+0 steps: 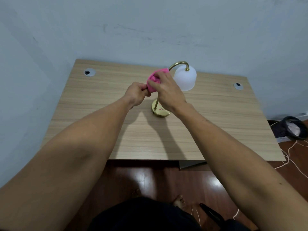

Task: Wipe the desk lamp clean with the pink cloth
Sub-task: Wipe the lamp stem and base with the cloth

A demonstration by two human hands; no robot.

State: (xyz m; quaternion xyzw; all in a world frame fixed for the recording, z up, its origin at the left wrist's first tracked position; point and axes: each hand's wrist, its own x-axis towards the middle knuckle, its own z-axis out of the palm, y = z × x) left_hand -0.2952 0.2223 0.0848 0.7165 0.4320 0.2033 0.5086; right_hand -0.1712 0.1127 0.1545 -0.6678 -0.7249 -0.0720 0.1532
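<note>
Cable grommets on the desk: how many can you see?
2. One cable grommet sits near the desk's far left corner; the other is near the far right edge. The arms cover some desk surface, so another could be hidden.

pink cloth (155, 80), brass lamp (160, 112), white shade (185, 79)

My right hand (166, 92) and left hand (136, 95) bunch the pink cloth (154, 80) against the desk lamp (184, 79) stem, on the wooden desk (100, 114).
</note>
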